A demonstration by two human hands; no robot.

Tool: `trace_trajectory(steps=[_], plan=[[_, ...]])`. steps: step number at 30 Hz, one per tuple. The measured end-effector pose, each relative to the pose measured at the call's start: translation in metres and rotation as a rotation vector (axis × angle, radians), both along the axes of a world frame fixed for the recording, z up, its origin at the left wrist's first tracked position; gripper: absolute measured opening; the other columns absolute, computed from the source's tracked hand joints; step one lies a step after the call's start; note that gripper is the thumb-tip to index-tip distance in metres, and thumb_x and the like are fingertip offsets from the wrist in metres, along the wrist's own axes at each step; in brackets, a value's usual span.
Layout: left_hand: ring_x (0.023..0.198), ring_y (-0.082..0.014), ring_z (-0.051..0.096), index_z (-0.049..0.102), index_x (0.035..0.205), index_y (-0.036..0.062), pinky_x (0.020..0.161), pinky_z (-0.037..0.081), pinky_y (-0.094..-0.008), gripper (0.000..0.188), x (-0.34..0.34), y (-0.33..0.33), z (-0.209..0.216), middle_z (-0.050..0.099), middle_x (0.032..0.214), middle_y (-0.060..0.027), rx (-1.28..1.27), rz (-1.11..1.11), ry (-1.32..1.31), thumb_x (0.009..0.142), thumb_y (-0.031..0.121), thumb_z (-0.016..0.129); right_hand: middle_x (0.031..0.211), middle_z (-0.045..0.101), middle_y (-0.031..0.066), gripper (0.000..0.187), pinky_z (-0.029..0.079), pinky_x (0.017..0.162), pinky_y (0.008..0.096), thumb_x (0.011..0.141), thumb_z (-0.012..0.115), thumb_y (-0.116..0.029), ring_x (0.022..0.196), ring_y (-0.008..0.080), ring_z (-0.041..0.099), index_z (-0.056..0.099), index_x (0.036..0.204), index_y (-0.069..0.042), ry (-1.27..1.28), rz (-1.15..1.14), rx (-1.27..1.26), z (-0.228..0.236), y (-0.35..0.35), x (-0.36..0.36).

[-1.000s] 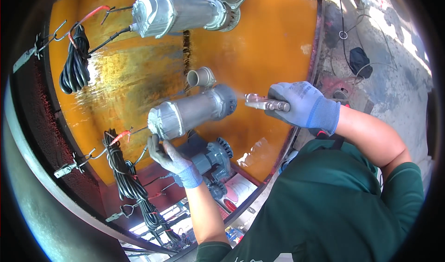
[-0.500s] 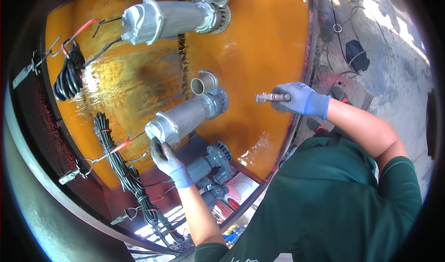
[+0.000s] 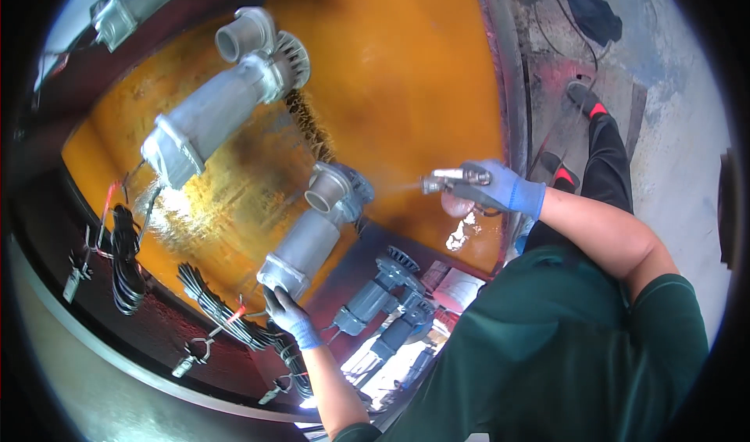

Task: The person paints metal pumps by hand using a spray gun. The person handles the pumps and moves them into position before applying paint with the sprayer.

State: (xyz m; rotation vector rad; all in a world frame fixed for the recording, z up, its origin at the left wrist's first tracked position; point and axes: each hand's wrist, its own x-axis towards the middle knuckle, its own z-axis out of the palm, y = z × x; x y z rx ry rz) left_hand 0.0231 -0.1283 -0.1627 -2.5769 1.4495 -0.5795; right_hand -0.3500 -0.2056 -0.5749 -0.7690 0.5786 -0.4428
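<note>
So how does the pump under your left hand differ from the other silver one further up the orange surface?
The near pump has the left hand on its square end cap, and the spray tool in the right hand points at its outlet end; the far pump lies untouched. The near pump's open outlet faces the camera; the far pump's faces up and left. Both are silver cylinders lying on the wet orange surface, tilted alike.

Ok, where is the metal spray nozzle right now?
In the head view it sits right of centre, held in the gloved right hand: the spray nozzle points left at the nearer grey pump lying on the orange surface.
</note>
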Motion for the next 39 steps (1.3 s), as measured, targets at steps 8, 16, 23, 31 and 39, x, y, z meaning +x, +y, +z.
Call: trace_trajectory(steps=[8, 16, 23, 31, 39], plan=[[0.119, -0.0341, 0.066, 0.054, 0.146, -0.009, 0.106, 0.052, -0.0423, 0.061, 0.008, -0.02, 0.003, 0.064, 0.139, -0.0286, -0.203, 0.198, 0.047, 0.112, 0.041, 0.055, 0.085, 0.073, 0.0154, 0.036, 0.056, 0.076, 0.0396, 0.096, 0.077, -0.043, 0.081, 0.0336, 0.073, 0.071, 0.097, -0.007, -0.143, -0.194, 0.083, -0.057, 0.015, 0.011], [0.122, -0.0331, 0.064, 0.055, 0.148, -0.0031, 0.106, 0.052, -0.0441, 0.058, -0.007, -0.021, -0.001, 0.062, 0.143, -0.0244, -0.306, 0.21, 0.14, 0.111, 0.042, 0.056, 0.083, 0.072, 0.0134, 0.033, 0.055, 0.072, 0.041, 0.093, 0.078, -0.041, 0.078, 0.0304, 0.072, 0.071, 0.094, -0.009, -0.236, -0.146, -0.073, -0.091, 0.017, 0.025], [0.126, -0.0339, 0.062, 0.056, 0.148, -0.0001, 0.107, 0.051, -0.0459, 0.057, 0.007, -0.01, 0.01, 0.06, 0.145, -0.0224, -0.345, 0.22, 0.199, 0.108, 0.04, 0.061, 0.081, 0.073, 0.0115, 0.032, 0.056, 0.07, 0.0414, 0.092, 0.079, -0.042, 0.077, 0.0318, 0.073, 0.072, 0.096, -0.011, -0.32, -0.124, -0.251, -0.095, 0.011, 0.023], [0.126, -0.0313, 0.058, 0.053, 0.149, -0.0023, 0.11, 0.046, -0.0447, 0.052, 0.022, 0.02, 0.017, 0.06, 0.143, -0.0205, -0.317, 0.158, 0.316, 0.104, 0.023, 0.059, 0.08, 0.074, 0.0097, 0.027, 0.054, 0.066, 0.04, 0.091, 0.079, -0.037, 0.071, 0.026, 0.072, 0.073, 0.093, -0.011, -0.345, -0.36, -0.068, -0.081, -0.017, 0.012], [0.091, -0.0172, 0.06, 0.065, 0.136, 0.0085, 0.075, 0.043, -0.0297, 0.049, 0.042, 0.031, 0.019, 0.07, 0.113, -0.0043, -0.449, 0.204, 0.307, 0.088, 0.004, 0.057, 0.083, 0.071, 0.0127, 0.038, 0.053, 0.071, 0.0479, 0.092, 0.076, -0.05, 0.085, 0.0379, 0.07, 0.07, 0.093, -0.012, -0.215, -0.048, -0.392, -0.059, -0.023, -0.014]])
